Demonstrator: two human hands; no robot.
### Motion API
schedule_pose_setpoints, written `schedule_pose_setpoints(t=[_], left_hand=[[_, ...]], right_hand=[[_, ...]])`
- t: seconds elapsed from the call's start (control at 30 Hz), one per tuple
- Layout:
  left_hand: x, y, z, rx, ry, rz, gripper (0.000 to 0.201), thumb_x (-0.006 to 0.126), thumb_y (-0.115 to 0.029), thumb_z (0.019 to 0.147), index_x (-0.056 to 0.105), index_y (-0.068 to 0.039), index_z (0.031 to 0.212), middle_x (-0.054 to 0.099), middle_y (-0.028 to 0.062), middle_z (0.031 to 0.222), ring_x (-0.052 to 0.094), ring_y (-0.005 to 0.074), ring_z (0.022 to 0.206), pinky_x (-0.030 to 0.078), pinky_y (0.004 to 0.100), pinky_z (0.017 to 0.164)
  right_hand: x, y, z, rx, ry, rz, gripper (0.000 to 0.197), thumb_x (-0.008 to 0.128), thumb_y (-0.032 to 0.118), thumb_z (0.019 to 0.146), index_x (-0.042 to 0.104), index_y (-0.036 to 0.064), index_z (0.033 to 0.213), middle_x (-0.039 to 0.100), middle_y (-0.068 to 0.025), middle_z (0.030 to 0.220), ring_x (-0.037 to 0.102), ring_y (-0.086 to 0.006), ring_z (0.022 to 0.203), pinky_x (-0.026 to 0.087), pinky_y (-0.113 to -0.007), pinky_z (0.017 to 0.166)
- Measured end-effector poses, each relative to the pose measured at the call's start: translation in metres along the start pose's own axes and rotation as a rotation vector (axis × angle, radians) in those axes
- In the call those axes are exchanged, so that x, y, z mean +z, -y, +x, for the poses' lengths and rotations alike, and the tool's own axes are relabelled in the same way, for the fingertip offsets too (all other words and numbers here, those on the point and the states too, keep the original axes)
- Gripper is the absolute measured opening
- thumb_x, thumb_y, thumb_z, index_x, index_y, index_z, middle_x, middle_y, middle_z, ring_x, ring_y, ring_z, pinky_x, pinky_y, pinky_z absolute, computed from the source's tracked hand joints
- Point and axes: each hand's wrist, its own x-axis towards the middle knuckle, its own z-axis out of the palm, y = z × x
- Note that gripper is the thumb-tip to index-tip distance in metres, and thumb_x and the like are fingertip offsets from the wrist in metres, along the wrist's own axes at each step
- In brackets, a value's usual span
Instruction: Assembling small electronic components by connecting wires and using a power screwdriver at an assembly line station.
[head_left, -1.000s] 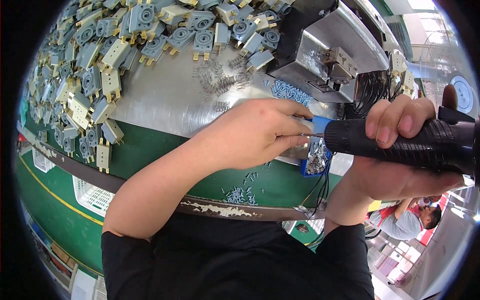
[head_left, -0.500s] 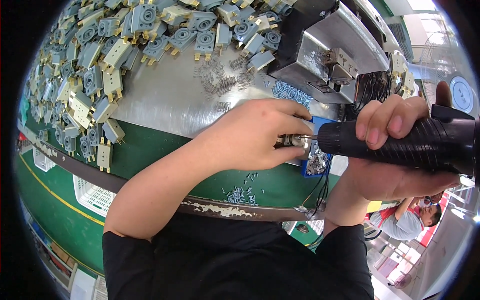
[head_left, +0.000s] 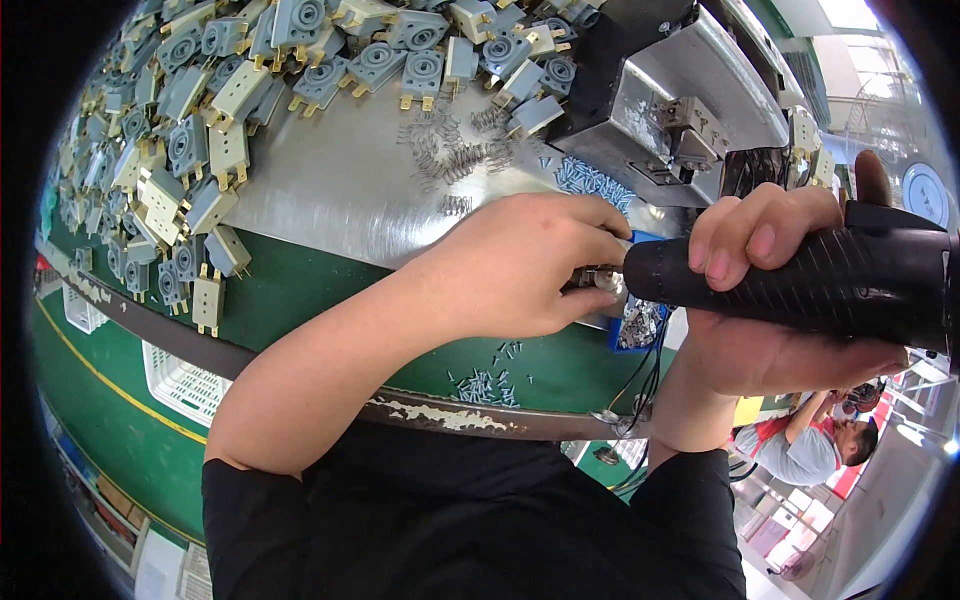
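Observation:
My left hand (head_left: 555, 262) reaches over the bench with its fingers closed round a small metal part (head_left: 598, 284), mostly hidden by the thumb and fingers. My right hand (head_left: 765, 250) grips a black electric screwdriver (head_left: 800, 272), held sideways with its nose pointing left. The nose sits right at the metal part, so the bit between them cannot be made out. Just behind and below that part is a blue box (head_left: 641, 338) holding small metal pieces.
Many grey and cream switch-like units (head_left: 190, 150) are heaped at the far left. Loose springs (head_left: 455, 150) and a pile of screws (head_left: 592, 182) lie on the metal sheet; more screws (head_left: 484, 388) lie nearer. A metal fixture (head_left: 690, 90) stands far right. Another person (head_left: 805, 440) is at right.
The screwdriver's nose has come left, closer against the part in my left hand, hiding the bit that showed before. The bench view has shifted slightly.

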Motion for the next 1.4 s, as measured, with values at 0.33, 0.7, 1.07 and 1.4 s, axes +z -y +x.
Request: schedule_pose_setpoints(t=[0.33, 0.7, 1.07, 1.4], left_hand=[[0.002, -0.001, 0.000, -0.003, -0.026, -0.002, 0.028, 0.082, -0.019, 0.082, 0.078, -0.008, 0.108, 0.073, 0.0082, 0.120, 0.071, 0.0335, 0.104, 0.058, 0.0430, 0.089], [0.003, 0.002, 0.000, -0.004, -0.024, -0.021, 0.031, 0.082, -0.009, 0.078, 0.077, -0.005, 0.108, 0.073, 0.0095, 0.120, 0.071, 0.0350, 0.103, 0.058, 0.0428, 0.088], [0.005, 0.003, 0.000, -0.009, -0.031, -0.014, 0.025, 0.080, -0.006, 0.077, 0.075, -0.002, 0.102, 0.073, 0.0104, 0.118, 0.072, 0.0345, 0.097, 0.059, 0.0400, 0.081], [0.004, 0.003, -0.001, -0.028, -0.022, 0.008, 0.028, 0.082, -0.022, 0.082, 0.078, -0.008, 0.106, 0.073, 0.0068, 0.113, 0.072, 0.0338, 0.100, 0.059, 0.0448, 0.087]], right_hand=[[0.004, -0.002, -0.001, -0.034, -0.007, 0.029, 0.122, 0.052, 0.091, 0.086, 0.025, -0.0043, 0.157, 0.057, -0.0075, 0.089, 0.057, -0.0185, 0.062, 0.049, -0.036, 0.054], [0.004, -0.004, -0.007, -0.044, 0.021, -0.002, 0.116, 0.051, 0.089, 0.088, 0.030, -0.0035, 0.154, 0.054, -0.0067, 0.088, 0.054, -0.0165, 0.061, 0.047, -0.033, 0.052], [-0.002, -0.015, -0.006, -0.123, 0.193, 0.114, 0.103, 0.055, 0.084, 0.090, 0.042, 0.0011, 0.149, 0.052, -0.0062, 0.088, 0.052, -0.0156, 0.061, 0.045, -0.031, 0.052], [-0.009, -0.019, -0.006, -0.112, 0.306, 0.142, 0.099, 0.061, 0.082, 0.088, 0.046, 0.0038, 0.147, 0.055, -0.0061, 0.086, 0.054, -0.0157, 0.060, 0.047, -0.031, 0.053]])
